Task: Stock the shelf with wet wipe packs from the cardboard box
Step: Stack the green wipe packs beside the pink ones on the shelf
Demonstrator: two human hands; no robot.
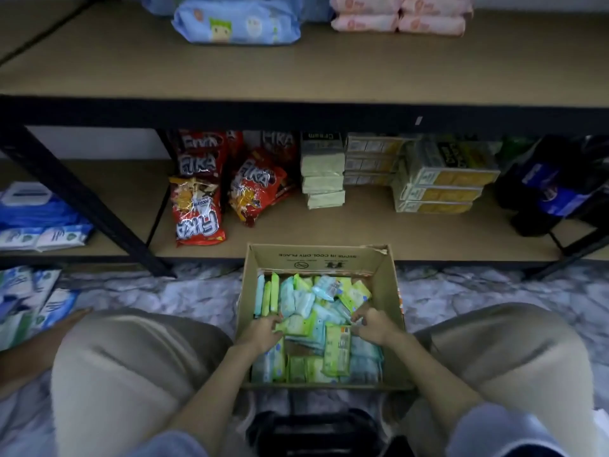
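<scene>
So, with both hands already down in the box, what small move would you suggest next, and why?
Probably lift out the packs: the left hand and right hand both curl onto wet wipe packs in the cardboard box, and the upper shelf has bare board.

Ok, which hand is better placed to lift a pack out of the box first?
Probably the left hand: its fingers already curl onto a green wet wipe pack lying on top of the pile in the cardboard box. The right hand sits among packs, its grip unclear.

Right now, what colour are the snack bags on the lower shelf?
Red, with white lettering, the snack bags show best in the head view, on the lower shelf.
</scene>
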